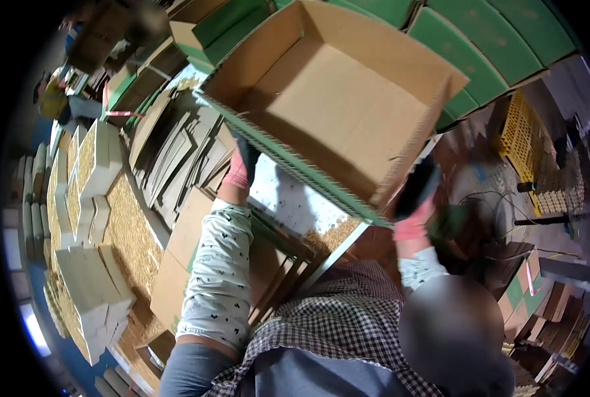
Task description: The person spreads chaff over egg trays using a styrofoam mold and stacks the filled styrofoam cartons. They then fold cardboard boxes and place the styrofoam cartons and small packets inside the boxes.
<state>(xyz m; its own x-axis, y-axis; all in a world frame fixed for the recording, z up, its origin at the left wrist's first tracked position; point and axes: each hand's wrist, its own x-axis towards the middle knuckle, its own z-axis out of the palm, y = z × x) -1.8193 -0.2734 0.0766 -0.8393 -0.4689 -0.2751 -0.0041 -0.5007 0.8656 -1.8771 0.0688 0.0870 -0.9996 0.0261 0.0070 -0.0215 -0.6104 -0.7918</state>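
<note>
An open cardboard box (338, 109), brown inside and green outside, is tilted in front of me and has nothing inside it. My left hand (243, 165), in a dark and pink glove, holds the box near its left side; the fingers are partly hidden behind the box wall. At the right corner, my right hand (416, 202), gloved the same way, grips the box, with its fingertips out of sight. Beneath the box lies a white surface (285, 198) with some yellowish shavings.
Green boxes (463, 66) are stacked beyond the box. Flat cardboard sheets (182, 155) stand at the left, beside white trays (93, 291) and shavings. A yellow plastic crate (521, 135) is at the right. Another person (56, 99) stands at the upper left.
</note>
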